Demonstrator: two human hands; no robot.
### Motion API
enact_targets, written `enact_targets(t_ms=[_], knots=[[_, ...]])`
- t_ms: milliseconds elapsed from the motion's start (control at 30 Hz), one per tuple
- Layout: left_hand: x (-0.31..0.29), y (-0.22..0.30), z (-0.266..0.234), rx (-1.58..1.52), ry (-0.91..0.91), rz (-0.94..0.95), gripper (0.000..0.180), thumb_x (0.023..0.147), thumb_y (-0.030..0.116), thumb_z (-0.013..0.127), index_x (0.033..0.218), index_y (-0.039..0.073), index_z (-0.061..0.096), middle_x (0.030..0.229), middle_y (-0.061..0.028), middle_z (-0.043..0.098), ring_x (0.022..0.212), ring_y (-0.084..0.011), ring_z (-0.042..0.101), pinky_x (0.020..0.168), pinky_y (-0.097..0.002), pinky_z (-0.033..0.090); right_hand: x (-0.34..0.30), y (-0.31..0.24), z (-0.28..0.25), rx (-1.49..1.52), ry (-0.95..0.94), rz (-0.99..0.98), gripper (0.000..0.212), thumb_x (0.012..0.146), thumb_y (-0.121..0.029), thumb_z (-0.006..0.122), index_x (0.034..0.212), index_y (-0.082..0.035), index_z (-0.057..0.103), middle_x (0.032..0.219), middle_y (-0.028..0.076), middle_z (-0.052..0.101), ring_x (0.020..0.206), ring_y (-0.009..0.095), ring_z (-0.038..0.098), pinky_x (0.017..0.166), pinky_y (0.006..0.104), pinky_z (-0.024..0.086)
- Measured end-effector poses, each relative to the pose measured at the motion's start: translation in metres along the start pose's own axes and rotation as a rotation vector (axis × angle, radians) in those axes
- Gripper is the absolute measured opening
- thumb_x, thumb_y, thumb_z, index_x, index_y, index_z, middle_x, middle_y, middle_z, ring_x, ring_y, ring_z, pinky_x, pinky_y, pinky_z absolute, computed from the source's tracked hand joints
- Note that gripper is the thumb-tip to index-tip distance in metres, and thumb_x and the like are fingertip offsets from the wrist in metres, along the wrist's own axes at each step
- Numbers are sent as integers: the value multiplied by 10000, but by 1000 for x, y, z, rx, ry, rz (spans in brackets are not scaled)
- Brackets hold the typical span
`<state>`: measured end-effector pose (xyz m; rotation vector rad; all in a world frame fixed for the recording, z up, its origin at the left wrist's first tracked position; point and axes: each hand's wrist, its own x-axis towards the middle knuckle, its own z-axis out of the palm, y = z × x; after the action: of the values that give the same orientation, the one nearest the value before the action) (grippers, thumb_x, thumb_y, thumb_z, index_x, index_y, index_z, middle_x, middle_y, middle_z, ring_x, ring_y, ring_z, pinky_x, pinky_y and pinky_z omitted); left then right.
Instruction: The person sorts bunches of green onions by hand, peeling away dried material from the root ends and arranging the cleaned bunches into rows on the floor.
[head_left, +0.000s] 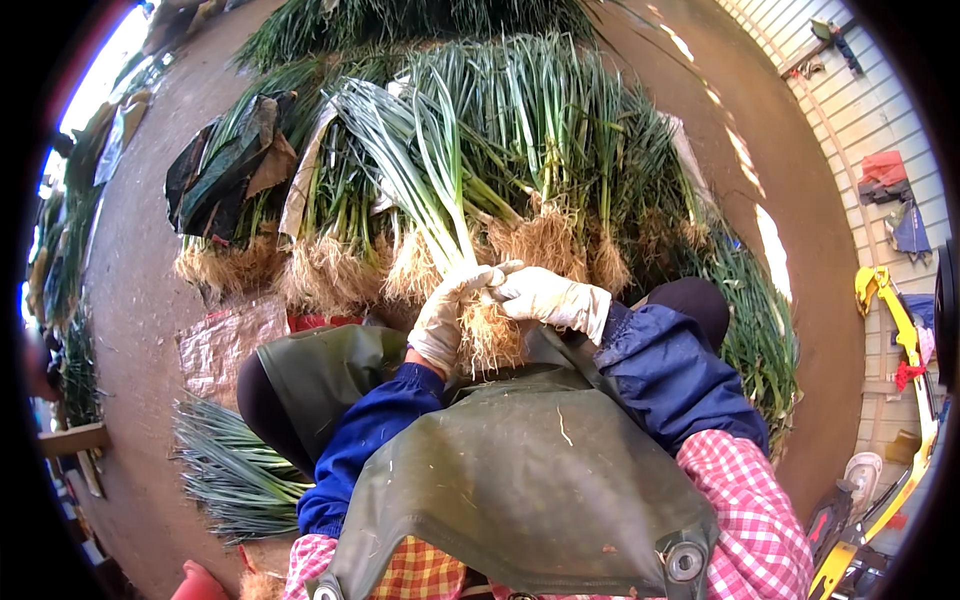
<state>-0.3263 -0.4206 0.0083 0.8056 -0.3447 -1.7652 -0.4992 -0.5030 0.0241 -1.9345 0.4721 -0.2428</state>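
Note:
A small bunch of green onions [445, 205] stands before me, white stems low and green leaves leaning up to the left. My left hand [446, 312], in a pale work glove, is closed round the stems just above the roots. From the other side my right hand [548, 298], gloved alike, has its fingers pressed together at the same stems. Shaggy tan roots [490, 338] hang below both hands, over my olive apron [530, 450]. Just beyond lies a wide pile of green onions [560, 130], its roots toward me.
Dark sheeting [232, 165] covers onions at the far left. A cleaned-looking bundle of green onions [240, 470] lies by my left knee, near a crumpled pale sack [232, 350]. More leaves [750, 340] spread at my right. A yellow metal frame [915, 360] stands by the right wall.

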Motion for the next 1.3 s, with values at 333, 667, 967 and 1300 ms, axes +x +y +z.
enact_targets(t_ms=[333,667,967,1300], knots=[[17,-5,4,-254,45,-8,175,858,138,588,945,-12,613,990,-159,664,868,-238,634,824,-335,521,15,-35,12,-854,118,101,189,864,-219,527,944,-89,641,764,34,618,662,182,609,597,296,506],[23,24,-5,-381,118,122,115,904,158,595,961,62,571,760,-26,547,694,-179,555,769,-367,507,23,-14,-46,-781,-312,463,225,828,-289,569,874,-81,643,748,111,622,684,263,624,621,390,502],[17,31,2,-369,-2,209,279,923,177,546,1125,-15,552,690,-13,488,617,-169,512,727,-352,506,123,130,-58,-1025,506,655,335,926,-273,446,751,-55,632,649,114,639,516,212,609,502,396,497],[17,41,11,-348,50,268,266,880,135,585,1109,12,531,727,-41,556,655,-191,571,708,-355,514,32,-7,-153,694,633,323,144,812,-153,627,862,-18,634,745,27,569,551,86,490,444,213,430]])
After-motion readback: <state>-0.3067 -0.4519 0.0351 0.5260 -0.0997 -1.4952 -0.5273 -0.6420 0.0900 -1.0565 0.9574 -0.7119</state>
